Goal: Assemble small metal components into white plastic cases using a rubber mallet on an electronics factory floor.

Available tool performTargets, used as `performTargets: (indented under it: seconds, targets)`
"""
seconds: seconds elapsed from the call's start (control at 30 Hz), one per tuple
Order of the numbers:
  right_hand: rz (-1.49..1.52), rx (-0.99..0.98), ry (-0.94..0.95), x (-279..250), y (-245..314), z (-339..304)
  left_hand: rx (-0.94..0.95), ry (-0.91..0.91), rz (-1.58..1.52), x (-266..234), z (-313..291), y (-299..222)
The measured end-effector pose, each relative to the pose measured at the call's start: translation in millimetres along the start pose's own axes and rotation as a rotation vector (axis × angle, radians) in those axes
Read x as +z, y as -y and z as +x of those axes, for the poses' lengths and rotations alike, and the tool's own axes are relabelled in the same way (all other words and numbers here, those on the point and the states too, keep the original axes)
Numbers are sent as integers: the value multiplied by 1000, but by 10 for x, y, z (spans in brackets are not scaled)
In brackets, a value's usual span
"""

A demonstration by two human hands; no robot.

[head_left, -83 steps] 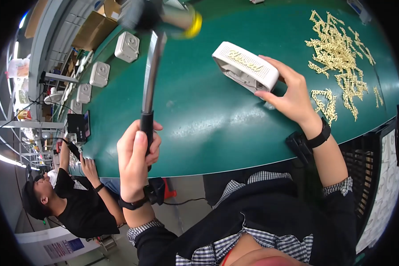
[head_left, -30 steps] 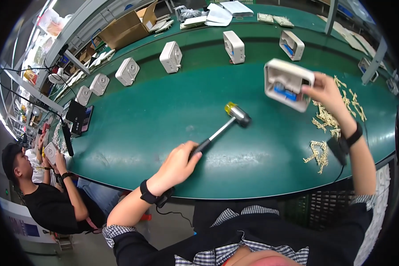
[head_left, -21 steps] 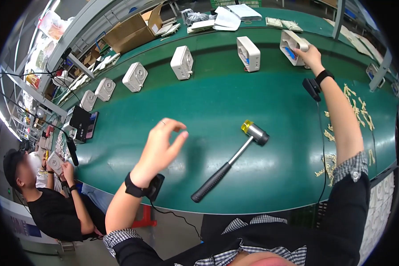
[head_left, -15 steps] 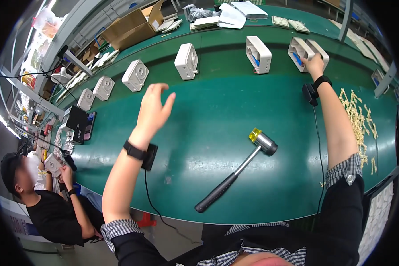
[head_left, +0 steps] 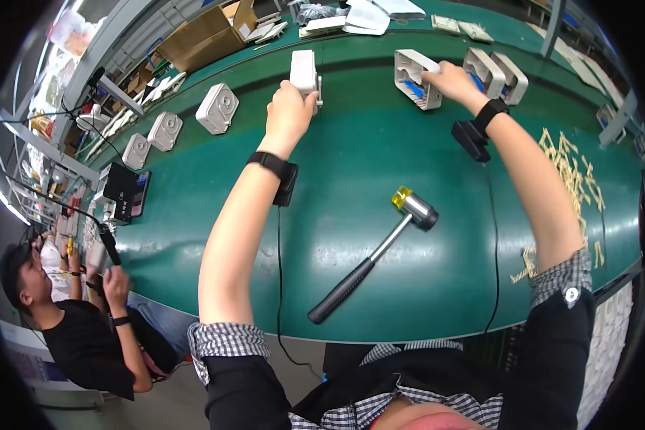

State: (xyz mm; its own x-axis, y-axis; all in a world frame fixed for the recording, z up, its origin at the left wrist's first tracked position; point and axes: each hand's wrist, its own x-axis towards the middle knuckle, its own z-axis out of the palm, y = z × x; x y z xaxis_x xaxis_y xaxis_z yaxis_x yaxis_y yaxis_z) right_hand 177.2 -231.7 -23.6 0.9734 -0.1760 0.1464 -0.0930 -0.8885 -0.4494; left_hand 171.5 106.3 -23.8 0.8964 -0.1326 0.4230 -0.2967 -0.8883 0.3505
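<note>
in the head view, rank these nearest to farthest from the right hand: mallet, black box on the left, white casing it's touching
From the right hand:
1. White casing, directly against the hand
2. Mallet, lower middle of the view
3. Black box, far left

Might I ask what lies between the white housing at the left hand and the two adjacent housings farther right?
In the head view, one more white housing is between them, a blue part inside and the right hand on its edge.
</note>
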Motion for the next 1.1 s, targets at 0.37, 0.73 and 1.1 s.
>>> performTargets:
  seconds: [0.37, 0.73, 1.1]
  targets:
    - [172, -143, 22, -781, -59, -2020, 357, 170, -516, -237, -1314, -1690]
    - [504, -276, 157, -747, -202, -3763, 679, 527, -601, -833, -2820, -1726]
    - [88, -119, -314, -717, -539, -3990, 1031, 625, -284, -1002, -2499, -1642]
